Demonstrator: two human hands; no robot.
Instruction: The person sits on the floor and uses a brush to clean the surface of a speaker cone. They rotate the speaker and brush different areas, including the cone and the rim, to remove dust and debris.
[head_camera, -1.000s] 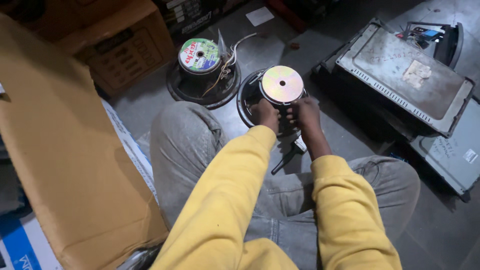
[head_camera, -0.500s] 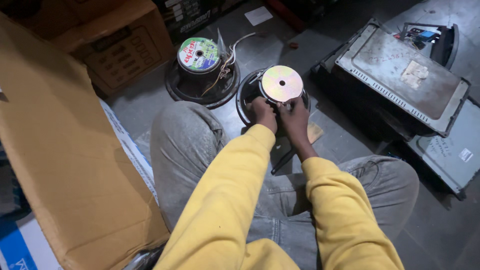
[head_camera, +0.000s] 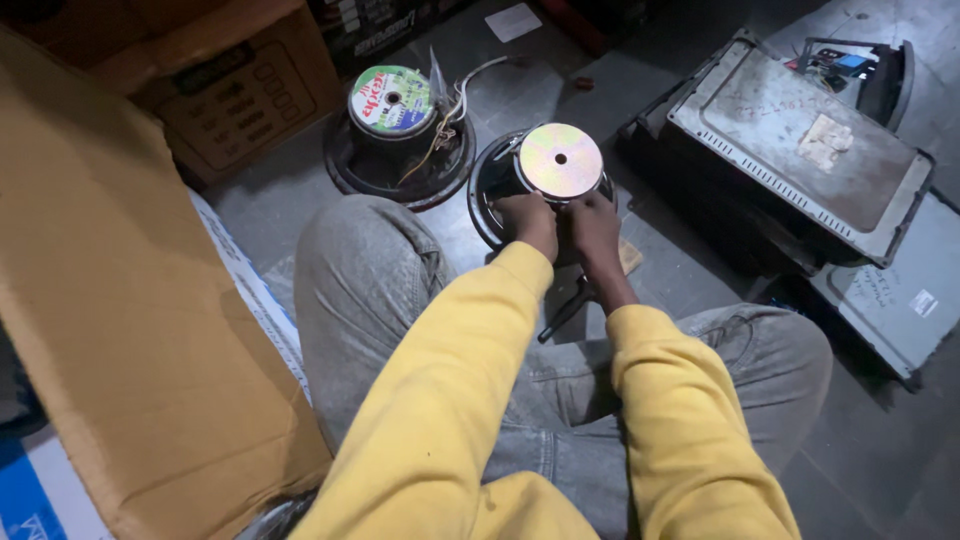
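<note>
On the floor (head_camera: 480, 60) between the person's knees: a loudspeaker (head_camera: 540, 185) lying magnet-up, shiny silver disc on its magnet facing the camera, dark basket rim visible around it.

Left hand (head_camera: 528, 222) grips the near-left side of the speaker, fingers curled over the rim below the magnet. Right hand (head_camera: 594, 222) sits just beside it on the near-right side, fingers likewise closed on the speaker body. The two hands are touching or nearly so; fingertips are hidden behind the knuckles, so the exact contact points can't be seen.

A dark rod-like tool (head_camera: 565, 312) lies on the floor below the right wrist, partly hidden by the forearm. Can't tell what kind.

Second loudspeaker (head_camera: 398, 135) stands just up-left of the first, also magnet-up, with a green, white and red label and pale wires trailing off its right side. Rims of the two are close, apart.

Left of frame: a big cardboard sheet (head_camera: 110, 330) and, behind it, a cardboard box (head_camera: 235, 100). Right: a grey metal chassis cover (head_camera: 790, 140) with a vented edge, a scrap of paper on top, well apart from the hands.

Yellow sleeves, grey jeans.
</note>
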